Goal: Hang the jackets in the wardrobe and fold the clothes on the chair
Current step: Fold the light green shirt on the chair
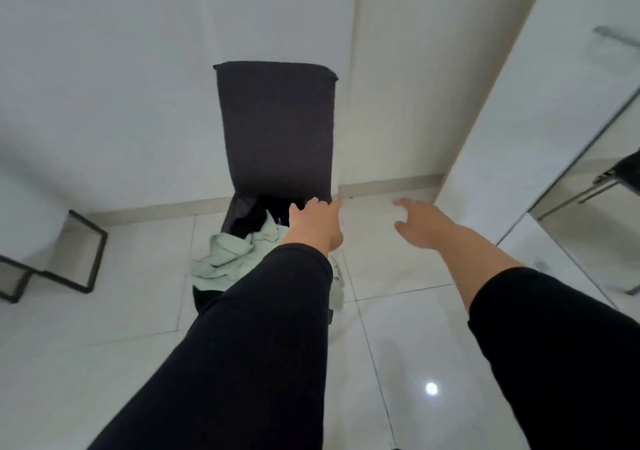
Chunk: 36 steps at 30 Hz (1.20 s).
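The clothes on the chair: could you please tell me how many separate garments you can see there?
2 can be told apart: a pale green garment draped over the front of the chair seat, and a black garment behind it against the backrest. More may lie hidden beneath the left arm.

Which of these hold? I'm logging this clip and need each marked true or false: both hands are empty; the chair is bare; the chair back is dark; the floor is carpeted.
1. Both hands are empty. True: the left hand and right hand reach forward with fingers open.
2. The chair is bare. False: a pale green garment and a black garment lie on its seat.
3. The chair back is dark. True.
4. The floor is carpeted. False: the floor is glossy white tile.
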### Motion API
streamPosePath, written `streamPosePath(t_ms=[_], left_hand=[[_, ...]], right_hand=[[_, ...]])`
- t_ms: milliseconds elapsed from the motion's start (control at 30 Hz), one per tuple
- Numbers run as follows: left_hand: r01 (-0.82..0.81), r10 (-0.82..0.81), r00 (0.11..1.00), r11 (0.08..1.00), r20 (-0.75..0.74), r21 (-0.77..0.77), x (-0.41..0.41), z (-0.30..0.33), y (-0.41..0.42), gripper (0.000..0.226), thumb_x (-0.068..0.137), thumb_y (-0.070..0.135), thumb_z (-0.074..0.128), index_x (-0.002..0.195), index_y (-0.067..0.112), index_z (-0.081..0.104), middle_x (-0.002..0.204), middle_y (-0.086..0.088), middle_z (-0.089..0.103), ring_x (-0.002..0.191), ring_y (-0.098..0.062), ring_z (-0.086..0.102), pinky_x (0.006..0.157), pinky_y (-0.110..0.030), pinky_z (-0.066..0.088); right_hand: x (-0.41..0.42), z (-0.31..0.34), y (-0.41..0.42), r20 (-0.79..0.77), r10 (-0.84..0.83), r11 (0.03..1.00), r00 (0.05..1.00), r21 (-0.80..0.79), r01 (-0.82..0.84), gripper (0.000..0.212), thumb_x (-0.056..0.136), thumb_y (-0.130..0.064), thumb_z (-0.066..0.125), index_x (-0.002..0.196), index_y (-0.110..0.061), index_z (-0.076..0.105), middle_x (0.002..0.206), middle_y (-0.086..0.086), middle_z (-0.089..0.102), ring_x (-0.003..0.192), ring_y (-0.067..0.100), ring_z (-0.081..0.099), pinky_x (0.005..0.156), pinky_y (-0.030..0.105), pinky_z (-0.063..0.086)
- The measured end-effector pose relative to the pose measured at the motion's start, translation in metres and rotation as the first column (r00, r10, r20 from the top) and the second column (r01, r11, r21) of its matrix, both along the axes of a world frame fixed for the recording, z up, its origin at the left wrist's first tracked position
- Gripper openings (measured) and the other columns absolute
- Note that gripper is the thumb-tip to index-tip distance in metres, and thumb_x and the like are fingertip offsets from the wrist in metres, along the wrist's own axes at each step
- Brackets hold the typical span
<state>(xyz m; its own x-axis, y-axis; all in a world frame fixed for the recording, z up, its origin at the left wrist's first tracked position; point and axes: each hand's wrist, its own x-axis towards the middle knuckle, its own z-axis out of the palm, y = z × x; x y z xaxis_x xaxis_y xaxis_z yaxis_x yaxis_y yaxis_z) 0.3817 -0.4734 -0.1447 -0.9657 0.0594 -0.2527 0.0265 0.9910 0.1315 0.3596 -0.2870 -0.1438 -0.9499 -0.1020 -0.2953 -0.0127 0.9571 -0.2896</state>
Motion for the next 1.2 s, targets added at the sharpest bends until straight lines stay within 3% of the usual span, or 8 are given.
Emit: streamPosePath(t_ms=[333,667,900,1000,1067,1133,1200], left_hand=[[-0.213,0.213,0.969,0.977,0.126,-0.010,-0.015,-0.062,-0.172,0.062,0.091,0.015,0.044,0.149,0.023,0.021,0.148,-0.004,0.035,0.142,-0.023,0.021,0.115,-0.053,0.015],[-0.298,0.287,0.923,0.954,0.256,0.005,-0.085,-0.175,-0.244,0.059,0.094,0.018,0.044,0.148,0.026,0.022,0.151,0.002,0.031,0.142,-0.022,0.020,0.106,-0.044,0.029],[-0.416,0.384,0.902,0.895,0.198,0.159,-0.156,-0.280,-0.267,0.055,0.095,0.025,0.047,0.147,0.026,0.028,0.156,0.004,0.019,0.140,-0.021,0.022,0.107,-0.042,0.034],[-0.467,0.449,0.883,0.870,0.134,0.161,-0.180,-0.316,-0.274,0.059,0.095,0.032,0.048,0.147,0.024,0.024,0.156,0.001,0.019,0.140,-0.023,0.023,0.108,-0.043,0.032],[-0.509,0.498,0.860,0.852,0.112,0.121,-0.192,-0.334,-0.281,0.061,0.094,0.034,0.049,0.147,0.022,0.022,0.151,-0.002,0.030,0.137,-0.024,0.029,0.105,-0.042,0.031],[-0.529,0.522,0.847,0.846,0.098,0.066,-0.198,-0.348,-0.288,0.053,0.095,0.036,0.048,0.143,0.023,0.030,0.138,-0.003,0.045,0.129,-0.024,0.040,0.101,-0.040,0.032],[-0.504,0.502,0.863,0.863,0.060,0.034,-0.200,-0.357,-0.294,0.035,0.097,0.034,0.045,0.131,0.025,0.046,0.126,-0.001,0.054,0.117,-0.023,0.051,0.090,-0.033,0.032]], right_hand=[[-0.049,-0.074,-0.177,0.091,0.238,0.970,0.967,-0.069,-0.233,0.054,0.095,-0.018,0.044,0.147,-0.023,0.029,0.138,0.014,0.044,0.126,0.034,0.043,0.103,0.042,0.040],[-0.124,-0.192,-0.255,0.194,0.328,0.944,0.925,-0.090,-0.316,0.052,0.097,-0.014,0.041,0.146,-0.026,0.031,0.143,0.007,0.039,0.130,0.026,0.038,0.104,0.037,0.039],[-0.204,-0.287,-0.298,0.159,0.390,0.921,0.907,-0.042,-0.388,0.052,0.094,-0.009,0.044,0.142,-0.026,0.039,0.140,0.005,0.045,0.124,0.025,0.045,0.100,0.040,0.043],[-0.234,-0.312,-0.321,0.073,0.389,0.920,0.918,-0.072,-0.384,0.061,0.091,-0.008,0.048,0.146,-0.028,0.029,0.129,0.008,0.053,0.112,0.026,0.052,0.090,0.040,0.049],[-0.251,-0.325,-0.340,0.020,0.392,0.919,0.920,-0.051,-0.391,0.071,0.093,-0.014,0.049,0.150,-0.036,0.011,0.106,0.010,0.059,0.088,0.025,0.058,0.069,0.036,0.050],[-0.262,-0.335,-0.358,0.032,0.389,0.921,0.921,-0.013,-0.389,0.075,0.095,-0.020,0.049,0.148,-0.045,0.001,0.090,0.006,0.055,0.069,0.020,0.054,0.053,0.030,0.040],[-0.269,-0.341,-0.371,0.074,0.395,0.917,0.916,0.036,-0.398,0.062,0.097,-0.021,0.048,0.146,-0.044,0.018,0.098,0.005,0.056,0.077,0.021,0.056,0.056,0.029,0.039]])
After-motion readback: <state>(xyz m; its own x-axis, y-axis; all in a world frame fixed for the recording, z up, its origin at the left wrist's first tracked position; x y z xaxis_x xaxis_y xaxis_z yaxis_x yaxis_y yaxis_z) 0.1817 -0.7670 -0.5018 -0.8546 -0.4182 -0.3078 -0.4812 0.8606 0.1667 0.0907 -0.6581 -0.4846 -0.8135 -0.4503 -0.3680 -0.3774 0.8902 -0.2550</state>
